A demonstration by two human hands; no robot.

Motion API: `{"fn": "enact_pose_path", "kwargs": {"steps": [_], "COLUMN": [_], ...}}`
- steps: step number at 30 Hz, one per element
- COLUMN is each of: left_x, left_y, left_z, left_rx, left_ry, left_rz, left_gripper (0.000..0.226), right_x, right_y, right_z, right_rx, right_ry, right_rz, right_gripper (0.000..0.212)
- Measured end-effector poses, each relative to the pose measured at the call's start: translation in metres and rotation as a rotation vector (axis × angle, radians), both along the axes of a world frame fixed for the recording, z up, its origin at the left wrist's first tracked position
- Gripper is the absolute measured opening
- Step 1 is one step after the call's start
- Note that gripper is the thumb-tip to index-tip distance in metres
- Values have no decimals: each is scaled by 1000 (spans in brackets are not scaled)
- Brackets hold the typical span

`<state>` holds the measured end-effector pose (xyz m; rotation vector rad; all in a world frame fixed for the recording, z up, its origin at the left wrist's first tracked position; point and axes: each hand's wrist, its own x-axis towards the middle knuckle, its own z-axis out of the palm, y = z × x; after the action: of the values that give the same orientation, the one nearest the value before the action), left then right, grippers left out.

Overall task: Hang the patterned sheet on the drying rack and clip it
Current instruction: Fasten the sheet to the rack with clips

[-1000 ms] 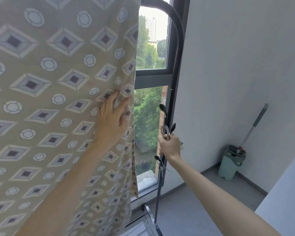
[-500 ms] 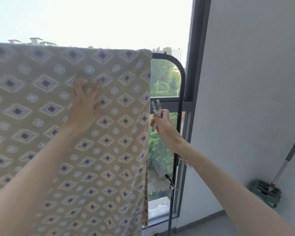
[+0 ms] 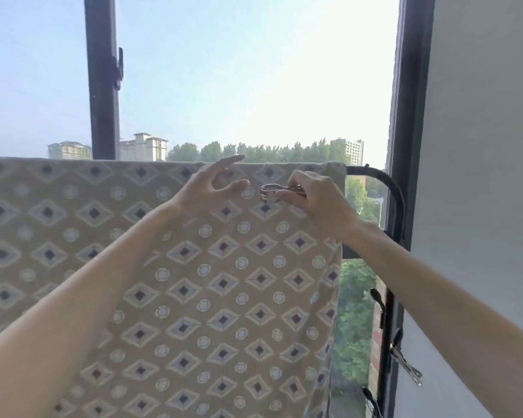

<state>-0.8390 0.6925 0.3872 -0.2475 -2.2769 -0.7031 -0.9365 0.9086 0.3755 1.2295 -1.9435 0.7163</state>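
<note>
Two hands work close together just below the top edge of the sheet (image 3: 194, 297), which hangs draped over the top bar of the drying rack (image 3: 388, 188). The right hand (image 3: 311, 196) pinches a metal clip (image 3: 271, 193) between thumb and fingers, its looped end pointing toward the left hand (image 3: 207, 190). The left hand is released, fingers spread and thumb apart, grasping nothing; whether it touches the fabric cannot be told. Spare clips (image 3: 405, 368) hang on the rack upright, below the right forearm.

Risks from this position:
- The clip is probably held by a narrow pinch. If it is turned or passed to the left hand, it may slip and fall.
- The clip lies level, below the bar. Closed there, it would likely bite fabric only and not secure the sheet to the bar.
- No hand grips the sheet. A tug while clipping may drag it along or off the bar.

Changes from the earlier frames:
- Half a second ago the left hand lay flat on the sheet, well apart from the right hand; it is now raised and just beside the clip.
- The clip then pointed upward, outside the sheet's right edge; it is now level, in front of the fabric.
</note>
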Motion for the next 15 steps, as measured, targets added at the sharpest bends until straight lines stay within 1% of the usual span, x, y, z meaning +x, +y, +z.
{"fn": "enact_pose_path", "kwargs": {"steps": [2, 4, 6, 9, 11, 13, 15], "left_x": [6, 3, -1, -8, -13, -20, -26], "left_y": [-2, -10, -19, -28, -30, -34, -37], "left_z": [9, 14, 16, 15, 12, 8, 4], "left_rx": [-51, -112, -130, -147, -137, -133, -124], "left_ry": [-25, 17, 69, 133, 163, 166, 152], "left_rz": [-84, -136, -178, -222, -247, -231, -234], "left_gripper": [53, 42, 36, 31, 31, 32, 28], "right_x": [0, 0, 1, 2, 2, 1, 0], "right_y": [-14, -26, -35, -47, -54, -59, -64], "right_z": [14, 23, 29, 33, 33, 31, 30], "right_rx": [77, 105, 124, 165, 127, 58, 6], "right_ry": [40, 35, 19, 59, 83, 68, 42], "right_rz": [-50, -43, -26, -58, -49, -4, -1], "right_gripper": [45, 39, 36, 28, 27, 26, 25]}}
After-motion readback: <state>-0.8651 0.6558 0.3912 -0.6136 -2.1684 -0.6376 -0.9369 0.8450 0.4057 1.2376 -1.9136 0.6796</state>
